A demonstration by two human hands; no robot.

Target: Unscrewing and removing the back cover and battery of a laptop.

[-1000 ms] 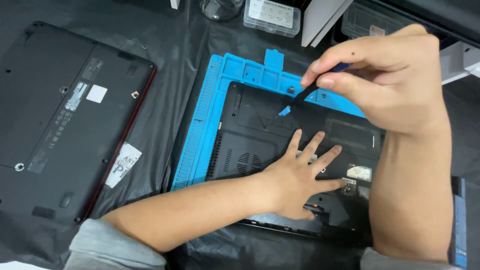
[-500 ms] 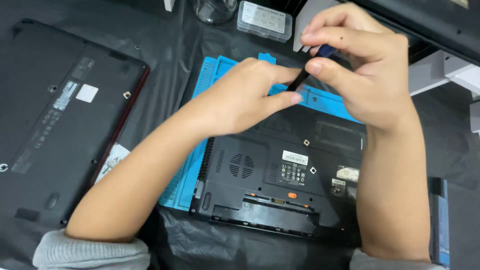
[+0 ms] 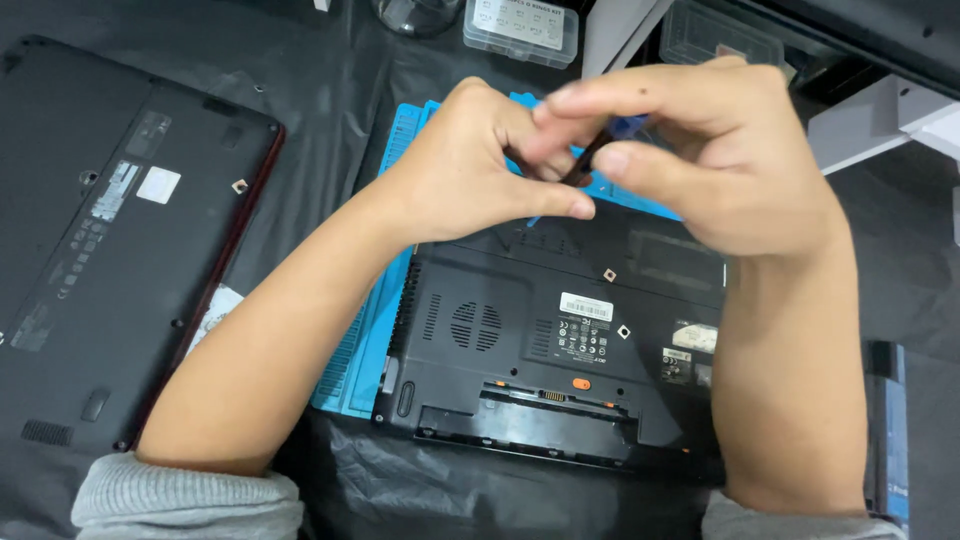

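Both hands have closed together: left hand (image 3: 480, 165) and right hand (image 3: 700, 150) pinch a dark screwdriver (image 3: 590, 160) above the upturned laptop (image 3: 560, 340); blue mat (image 3: 360, 350) beneath, second laptop (image 3: 110, 240) leftward.

Even, fairly bright overhead light falls on a black-covered desk (image 3: 330, 70), raising soft sheen along the cover's creases near its front edge and leaving only faint shadow under the forearms. The left hand (image 3: 470, 165) and right hand (image 3: 700, 150) are softened by motion blur (fingertips most of all), while the upturned laptop (image 3: 540, 340) below stays sharp.
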